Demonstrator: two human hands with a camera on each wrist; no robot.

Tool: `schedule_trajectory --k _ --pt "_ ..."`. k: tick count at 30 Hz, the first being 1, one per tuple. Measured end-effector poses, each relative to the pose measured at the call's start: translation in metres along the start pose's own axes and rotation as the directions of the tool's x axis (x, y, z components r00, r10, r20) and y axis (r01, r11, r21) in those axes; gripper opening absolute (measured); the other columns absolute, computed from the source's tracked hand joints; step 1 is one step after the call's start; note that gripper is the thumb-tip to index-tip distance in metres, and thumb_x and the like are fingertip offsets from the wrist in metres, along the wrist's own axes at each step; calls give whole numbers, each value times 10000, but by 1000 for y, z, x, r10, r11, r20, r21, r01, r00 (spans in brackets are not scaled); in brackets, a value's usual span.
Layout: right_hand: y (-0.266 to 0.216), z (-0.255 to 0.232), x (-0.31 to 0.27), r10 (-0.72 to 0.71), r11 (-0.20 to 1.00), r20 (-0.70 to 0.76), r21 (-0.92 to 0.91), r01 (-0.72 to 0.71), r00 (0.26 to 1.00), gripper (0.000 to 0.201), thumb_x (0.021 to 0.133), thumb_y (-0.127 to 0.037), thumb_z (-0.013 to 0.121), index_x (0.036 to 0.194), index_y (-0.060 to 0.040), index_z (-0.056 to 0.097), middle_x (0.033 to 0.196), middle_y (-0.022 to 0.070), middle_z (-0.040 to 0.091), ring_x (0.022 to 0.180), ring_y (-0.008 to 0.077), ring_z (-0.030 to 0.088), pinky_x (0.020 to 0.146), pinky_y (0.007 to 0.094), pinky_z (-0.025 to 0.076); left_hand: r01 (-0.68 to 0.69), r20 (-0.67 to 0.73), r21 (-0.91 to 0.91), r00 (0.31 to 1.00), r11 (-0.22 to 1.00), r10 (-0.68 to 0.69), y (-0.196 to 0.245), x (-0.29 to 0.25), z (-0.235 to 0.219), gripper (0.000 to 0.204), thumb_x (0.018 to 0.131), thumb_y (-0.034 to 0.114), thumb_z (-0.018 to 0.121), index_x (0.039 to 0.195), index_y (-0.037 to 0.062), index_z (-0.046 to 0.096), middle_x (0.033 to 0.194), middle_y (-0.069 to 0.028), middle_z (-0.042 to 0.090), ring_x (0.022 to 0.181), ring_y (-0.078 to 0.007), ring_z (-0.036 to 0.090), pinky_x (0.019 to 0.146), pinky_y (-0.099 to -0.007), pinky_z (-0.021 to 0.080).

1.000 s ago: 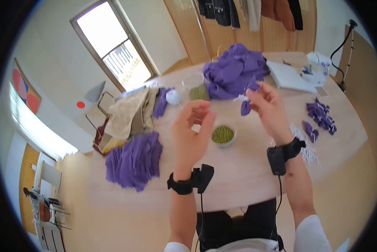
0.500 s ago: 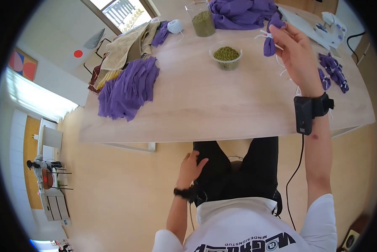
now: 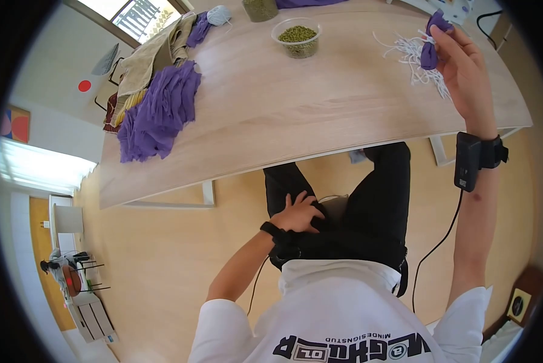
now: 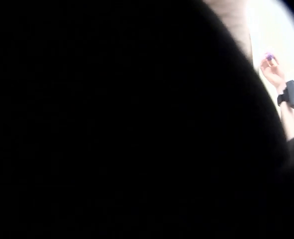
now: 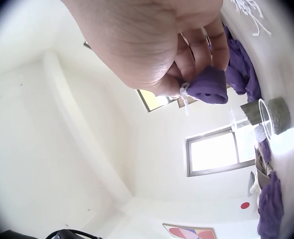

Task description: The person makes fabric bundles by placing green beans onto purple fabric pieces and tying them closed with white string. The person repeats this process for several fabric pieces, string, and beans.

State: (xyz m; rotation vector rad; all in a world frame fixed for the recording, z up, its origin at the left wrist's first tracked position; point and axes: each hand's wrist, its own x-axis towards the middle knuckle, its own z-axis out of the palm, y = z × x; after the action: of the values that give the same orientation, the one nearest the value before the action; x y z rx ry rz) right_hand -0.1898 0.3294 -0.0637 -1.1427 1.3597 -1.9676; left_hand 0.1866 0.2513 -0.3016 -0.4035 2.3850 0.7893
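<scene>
My right hand (image 3: 466,78) pinches a small purple cloth bundle (image 3: 429,55) above the table's right part. White string is tied round the bundle; in the right wrist view the knot (image 5: 185,91) sits at the thumb tip and the purple cloth (image 5: 209,85) puffs out beyond it. Loose white strings (image 3: 412,53) lie on the table beside and below that hand. My left hand (image 3: 298,213) rests on the lap over the black trousers, fingers spread and holding nothing. The left wrist view is mostly black, with the right hand (image 4: 273,72) small at its edge.
A clear bowl of green grains (image 3: 298,37) stands on the table (image 3: 253,115), with a larger container of grains (image 3: 260,8) behind. Purple cloth strips (image 3: 161,112), beige fabric (image 3: 139,62) and a white yarn ball (image 3: 219,15) lie at the left.
My left hand has dropped from above the table to the lap. My right hand has moved right, still holding the tied bundle. The head view has tilted down.
</scene>
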Motion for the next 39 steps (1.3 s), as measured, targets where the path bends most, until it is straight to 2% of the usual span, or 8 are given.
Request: schedule_trajectory --k 2,3,6,12,18,24,27,39 --pt "-5 -4 3 6 1000 3 -12 -6 1000 177 970 -146 633 1106 -33 645 955 -20 638 834 66 600 799 255 486 -82 33 -2 996 997 82 2 15 6 474 728 285 823 1188 245 717 1425 -101 450 1434 -408 241 1082 -778 175" --pt "-7 -3 6 -1 1000 23 -14 1 1000 182 970 -146 633 1111 -31 645 960 -19 639 839 66 600 799 254 486 -120 -62 -31 991 992 118 5 17 6 290 720 160 799 1006 181 761 1234 -83 582 1329 -338 410 1033 -773 254" --pt "-10 5 14 -14 999 78 -31 16 997 198 970 -145 634 1129 -28 645 976 -16 644 855 65 602 799 253 485 -143 0 -14 990 990 143 8 37 -1 143 721 140 787 855 123 740 1033 -81 661 1140 -292 570 955 -670 383" --pt "-3 26 27 -40 997 149 -59 49 988 234 969 -151 635 1168 -29 644 1007 -14 651 884 67 608 810 260 486 -116 -224 165 963 979 151 10 39 -12 85 694 124 768 738 89 703 783 -91 682 918 -284 659 810 -487 467" --pt "10 33 44 -37 999 176 5 37 984 227 964 -157 640 1155 -34 653 1005 -13 658 867 69 616 804 259 484 -72 -217 -63 974 995 57 17 27 -10 127 706 158 779 776 78 709 828 -112 691 894 -304 659 751 -423 503" --pt "21 38 61 5 998 233 53 -18 972 187 961 -158 641 1109 -45 663 959 -27 663 840 46 612 769 245 477 -383 -484 -424 862 821 152 49 -17 -66 144 859 122 722 942 12 680 948 -105 681 856 -250 659 730 -361 518" --pt "24 42 64 14 994 218 105 -37 976 185 959 -163 647 1100 -45 662 936 -28 660 832 42 610 762 240 476 -416 -565 -539 823 732 52 76 -63 -115 109 874 61 698 950 -11 672 970 -95 684 856 -221 656 747 -326 515" --pt "35 70 123 127 978 172 144 -152 977 132 955 -174 658 1020 -59 666 889 -33 645 812 66 608 743 245 501 -728 -823 -436 560 529 94 38 -137 -251 88 809 12 688 872 -47 674 907 -165 686 796 -249 656 715 -320 511"
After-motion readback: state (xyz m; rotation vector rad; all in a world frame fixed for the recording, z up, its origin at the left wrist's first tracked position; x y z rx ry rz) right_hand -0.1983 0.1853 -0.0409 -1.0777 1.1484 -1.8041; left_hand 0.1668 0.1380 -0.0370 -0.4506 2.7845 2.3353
